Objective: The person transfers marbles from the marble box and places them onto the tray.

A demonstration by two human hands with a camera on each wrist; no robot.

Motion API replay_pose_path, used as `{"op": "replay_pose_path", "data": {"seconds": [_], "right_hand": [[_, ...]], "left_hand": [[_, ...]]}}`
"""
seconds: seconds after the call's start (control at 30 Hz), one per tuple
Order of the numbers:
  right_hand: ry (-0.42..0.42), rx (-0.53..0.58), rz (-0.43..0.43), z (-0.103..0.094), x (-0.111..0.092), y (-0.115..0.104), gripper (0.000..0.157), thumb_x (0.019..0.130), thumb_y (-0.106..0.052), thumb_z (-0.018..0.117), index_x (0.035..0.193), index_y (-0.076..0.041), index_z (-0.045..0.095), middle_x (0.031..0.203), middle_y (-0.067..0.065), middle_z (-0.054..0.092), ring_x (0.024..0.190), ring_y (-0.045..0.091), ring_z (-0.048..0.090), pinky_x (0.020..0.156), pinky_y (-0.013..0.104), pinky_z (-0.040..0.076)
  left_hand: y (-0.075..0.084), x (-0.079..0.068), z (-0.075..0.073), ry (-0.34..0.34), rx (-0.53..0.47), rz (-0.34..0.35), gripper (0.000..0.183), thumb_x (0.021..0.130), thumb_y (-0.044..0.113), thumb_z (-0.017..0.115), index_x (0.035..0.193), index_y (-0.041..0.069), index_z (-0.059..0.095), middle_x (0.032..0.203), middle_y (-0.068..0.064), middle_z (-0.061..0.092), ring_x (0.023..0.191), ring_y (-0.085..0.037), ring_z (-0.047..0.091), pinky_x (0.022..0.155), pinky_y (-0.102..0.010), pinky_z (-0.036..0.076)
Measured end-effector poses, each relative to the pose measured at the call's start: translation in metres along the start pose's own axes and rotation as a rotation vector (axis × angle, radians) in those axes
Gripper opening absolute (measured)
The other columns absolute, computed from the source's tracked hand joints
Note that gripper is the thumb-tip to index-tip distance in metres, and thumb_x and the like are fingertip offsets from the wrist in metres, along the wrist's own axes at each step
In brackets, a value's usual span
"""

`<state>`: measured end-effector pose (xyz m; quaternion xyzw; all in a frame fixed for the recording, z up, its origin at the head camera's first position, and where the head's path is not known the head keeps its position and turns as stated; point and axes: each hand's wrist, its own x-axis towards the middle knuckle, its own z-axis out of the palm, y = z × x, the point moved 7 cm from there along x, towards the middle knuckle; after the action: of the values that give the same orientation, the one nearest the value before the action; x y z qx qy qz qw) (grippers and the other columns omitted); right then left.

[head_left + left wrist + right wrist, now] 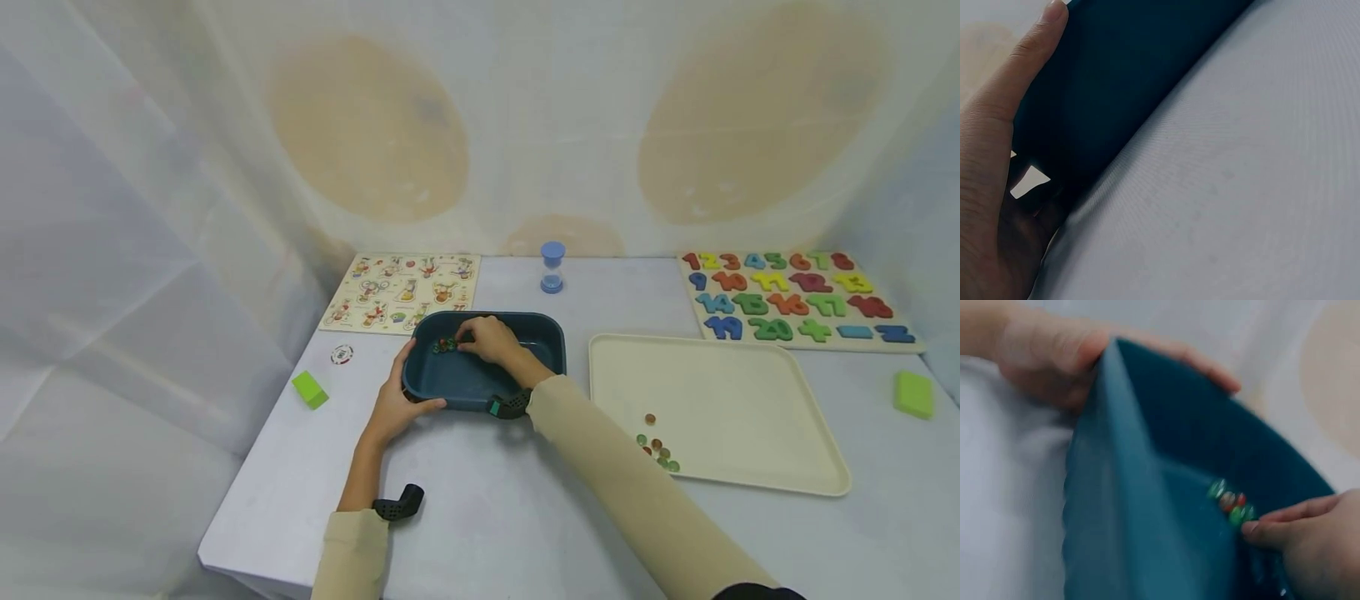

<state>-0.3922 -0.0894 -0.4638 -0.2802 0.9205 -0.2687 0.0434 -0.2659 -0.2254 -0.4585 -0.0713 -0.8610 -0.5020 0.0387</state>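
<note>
White-draped desk (480, 517), blue tub (543, 333) mid-front. Left hand (393, 408) grips its near-left corner; right hand (491, 337) fingers (1272, 524) pinch at glass beads (445, 343) in the tub's far-left corner. Slick beads could easily squirt loose and scatter, or the tub tips.

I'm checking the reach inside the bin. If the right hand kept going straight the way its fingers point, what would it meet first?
Probably the small cluster of green and red glass beads on the floor of the dark teal plastic bin: the right hand has its fingertips right beside them, perhaps touching. Beyond lies the bin's left wall.
</note>
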Motion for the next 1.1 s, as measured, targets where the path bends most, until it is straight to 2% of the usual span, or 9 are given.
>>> {"op": "replay_pose_path", "data": {"seconds": [0.1,0.23,0.37,0.47,0.57,0.7,0.9,1.1], "right_hand": [[0.027,0.038,-0.021,-0.01,-0.005,0.0,0.018,0.081,-0.031,0.065,0.096,-0.021,0.068,0.077,-0.003,0.062,0.063,0.009,0.052,0.056,0.023,0.042],[0.098,0.167,-0.109,-0.043,-0.028,-0.006,0.019,0.083,-0.028,0.064,0.097,-0.017,0.068,0.052,-0.002,0.04,0.045,0.012,0.032,0.046,0.024,0.029],[0.214,0.231,-0.215,-0.092,-0.071,-0.004,0.02,0.083,-0.029,0.063,0.096,-0.015,0.068,0.046,-0.004,0.03,0.04,0.01,0.024,0.043,0.024,0.025],[0.31,0.198,-0.232,-0.126,-0.11,0.014,0.019,0.082,-0.03,0.065,0.096,-0.016,0.068,0.045,-0.005,0.029,0.04,0.01,0.023,0.041,0.024,0.023],[0.367,0.138,-0.165,-0.147,-0.143,0.044,0.019,0.081,-0.031,0.065,0.096,-0.018,0.068,0.047,-0.005,0.03,0.042,0.01,0.025,0.041,0.025,0.023],[0.371,0.064,-0.018,-0.156,-0.179,0.097,0.022,0.082,-0.034,0.064,0.097,-0.018,0.068,0.05,-0.004,0.033,0.044,0.01,0.028,0.04,0.024,0.025],[0.342,-0.023,0.172,-0.151,-0.232,0.168,0.024,0.082,-0.033,0.064,0.097,-0.014,0.067,0.052,-0.003,0.035,0.046,0.011,0.029,0.041,0.024,0.024],[0.267,-0.034,0.297,-0.138,-0.265,0.204,0.026,0.084,-0.035,0.062,0.098,-0.013,0.067,0.055,-0.002,0.035,0.049,0.011,0.029,0.044,0.025,0.023]], "left_hand": [[0.002,0.0,0.002,-0.003,-0.002,-0.006,0.102,0.068,0.025,0.078,0.145,0.024,0.012,0.148,-0.011,0.019,0.131,-0.035,0.023,0.1,-0.056,0.025],[0.001,0.0,0.004,-0.007,-0.01,-0.016,0.101,0.068,0.025,0.078,0.144,0.025,0.011,0.148,-0.009,0.019,0.132,-0.034,0.023,0.101,-0.056,0.025],[0.0,0.0,0.005,0.002,-0.006,-0.022,0.102,0.067,0.025,0.079,0.144,0.025,0.012,0.148,-0.007,0.018,0.132,-0.034,0.022,0.101,-0.057,0.023],[0.0,-0.001,0.004,0.003,0.002,-0.025,0.102,0.067,0.026,0.079,0.145,0.024,0.012,0.149,-0.008,0.018,0.133,-0.034,0.02,0.101,-0.057,0.022],[0.0,-0.001,0.001,0.006,0.007,-0.031,0.103,0.067,0.027,0.079,0.145,0.025,0.011,0.149,-0.008,0.017,0.133,-0.033,0.02,0.102,-0.057,0.022],[-0.001,-0.003,-0.003,0.018,0.007,-0.035,0.103,0.067,0.026,0.079,0.144,0.025,0.012,0.148,-0.01,0.018,0.133,-0.034,0.02,0.101,-0.057,0.022],[0.001,-0.004,-0.001,0.011,0.006,-0.027,0.101,0.068,0.026,0.079,0.144,0.026,0.012,0.148,-0.01,0.018,0.133,-0.035,0.02,0.101,-0.058,0.022],[-0.001,-0.001,0.0,0.007,0.006,-0.024,0.102,0.067,0.024,0.079,0.144,0.026,0.012,0.148,-0.011,0.018,0.133,-0.036,0.02,0.1,-0.058,0.022]]}}
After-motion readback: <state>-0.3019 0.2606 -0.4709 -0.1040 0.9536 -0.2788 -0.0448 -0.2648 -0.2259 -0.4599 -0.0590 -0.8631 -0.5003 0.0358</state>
